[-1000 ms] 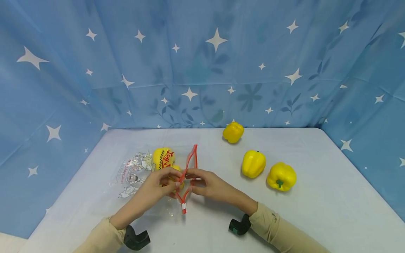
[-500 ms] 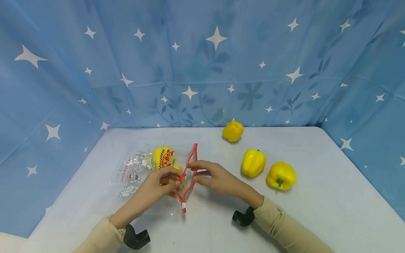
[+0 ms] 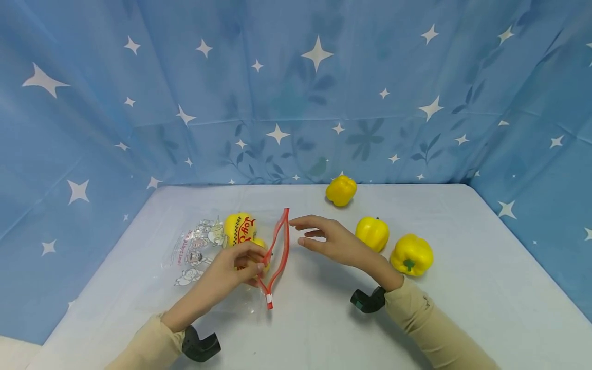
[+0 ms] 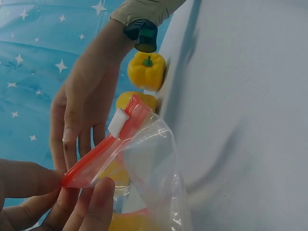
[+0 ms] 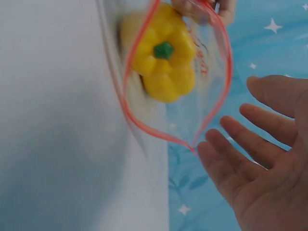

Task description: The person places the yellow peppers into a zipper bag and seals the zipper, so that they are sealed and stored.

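Note:
My left hand [image 3: 240, 264] pinches the upper edge of a clear zip bag [image 3: 191, 257] with a red zip strip [image 3: 285, 247], printed figures and lettering. The bag's mouth gapes toward the right. Inside lie yellow bell peppers [image 3: 239, 228]; the right wrist view shows a pepper's green stem [image 5: 163, 50] facing the mouth. A white slider [image 4: 118, 123] sits near one end of the strip. My right hand [image 3: 334, 240], holding nothing, has its fingers extended just right of the mouth, over the table. One of the loose yellow bell peppers [image 3: 372, 232] is partly behind that hand.
Another loose pepper [image 3: 411, 255] lies to the right of that one, its stem toward me. A third pepper [image 3: 341, 190] rests near the far edge of the white table [image 3: 462, 308]. Behind stands a blue curtain [image 3: 296, 92] with stars.
My right hand has let go of the red strip and moved right and away from me, off the bag. The left hand keeps its pinch, nearly unmoved.

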Demonstrator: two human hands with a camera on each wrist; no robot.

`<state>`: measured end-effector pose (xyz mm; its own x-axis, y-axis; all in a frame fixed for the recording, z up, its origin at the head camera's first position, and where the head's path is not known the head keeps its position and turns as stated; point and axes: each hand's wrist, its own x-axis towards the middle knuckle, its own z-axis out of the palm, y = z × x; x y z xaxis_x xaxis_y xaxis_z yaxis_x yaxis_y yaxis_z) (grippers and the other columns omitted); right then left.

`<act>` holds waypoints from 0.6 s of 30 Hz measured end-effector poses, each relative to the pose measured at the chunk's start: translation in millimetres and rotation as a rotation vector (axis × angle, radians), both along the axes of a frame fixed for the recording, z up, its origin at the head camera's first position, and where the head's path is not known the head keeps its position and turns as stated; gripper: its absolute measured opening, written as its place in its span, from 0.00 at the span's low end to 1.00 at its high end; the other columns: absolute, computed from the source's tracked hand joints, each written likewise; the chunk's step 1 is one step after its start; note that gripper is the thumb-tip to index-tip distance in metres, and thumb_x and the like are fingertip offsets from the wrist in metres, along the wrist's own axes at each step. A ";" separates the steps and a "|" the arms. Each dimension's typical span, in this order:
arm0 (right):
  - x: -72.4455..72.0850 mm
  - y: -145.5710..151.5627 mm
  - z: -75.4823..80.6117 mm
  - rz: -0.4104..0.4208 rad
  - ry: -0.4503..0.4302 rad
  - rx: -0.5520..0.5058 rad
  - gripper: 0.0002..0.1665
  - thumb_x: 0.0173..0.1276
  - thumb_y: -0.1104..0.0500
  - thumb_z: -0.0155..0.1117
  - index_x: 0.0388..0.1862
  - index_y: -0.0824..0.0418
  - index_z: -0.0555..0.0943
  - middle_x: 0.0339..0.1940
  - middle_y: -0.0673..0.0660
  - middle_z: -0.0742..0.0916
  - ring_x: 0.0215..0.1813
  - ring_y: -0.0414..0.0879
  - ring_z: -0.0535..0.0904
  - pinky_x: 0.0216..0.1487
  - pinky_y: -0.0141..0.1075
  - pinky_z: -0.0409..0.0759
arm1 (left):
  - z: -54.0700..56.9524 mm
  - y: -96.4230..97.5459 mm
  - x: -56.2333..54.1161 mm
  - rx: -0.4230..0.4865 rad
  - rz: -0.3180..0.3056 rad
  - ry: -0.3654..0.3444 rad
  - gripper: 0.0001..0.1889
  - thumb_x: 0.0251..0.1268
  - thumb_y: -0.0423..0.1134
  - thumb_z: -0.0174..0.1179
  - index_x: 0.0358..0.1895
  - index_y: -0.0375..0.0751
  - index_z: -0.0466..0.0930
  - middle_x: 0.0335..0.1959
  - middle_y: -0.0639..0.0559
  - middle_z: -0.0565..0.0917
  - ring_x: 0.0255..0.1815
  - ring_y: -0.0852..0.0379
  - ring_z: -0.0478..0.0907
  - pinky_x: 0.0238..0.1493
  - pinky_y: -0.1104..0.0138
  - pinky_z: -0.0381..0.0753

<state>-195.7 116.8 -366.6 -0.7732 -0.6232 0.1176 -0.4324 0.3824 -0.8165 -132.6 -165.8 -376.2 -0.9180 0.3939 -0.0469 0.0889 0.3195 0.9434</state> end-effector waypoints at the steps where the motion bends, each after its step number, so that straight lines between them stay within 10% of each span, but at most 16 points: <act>1: -0.4 2.0 2.0 -0.006 -0.001 0.015 0.27 0.78 0.55 0.64 0.74 0.56 0.75 0.73 0.55 0.80 0.74 0.55 0.77 0.74 0.50 0.78 | 0.0 -0.1 0.0 0.001 0.001 -0.003 0.13 0.73 0.31 0.63 0.57 0.34 0.80 0.46 0.35 0.86 0.43 0.50 0.86 0.41 0.63 0.92; 18: -11.5 47.2 25.6 0.014 0.046 0.281 0.27 0.78 0.52 0.65 0.72 0.56 0.76 0.71 0.56 0.82 0.71 0.60 0.78 0.73 0.58 0.77 | -0.6 0.6 0.0 0.014 -0.010 0.003 0.12 0.73 0.30 0.63 0.56 0.33 0.80 0.46 0.33 0.85 0.42 0.52 0.87 0.41 0.64 0.92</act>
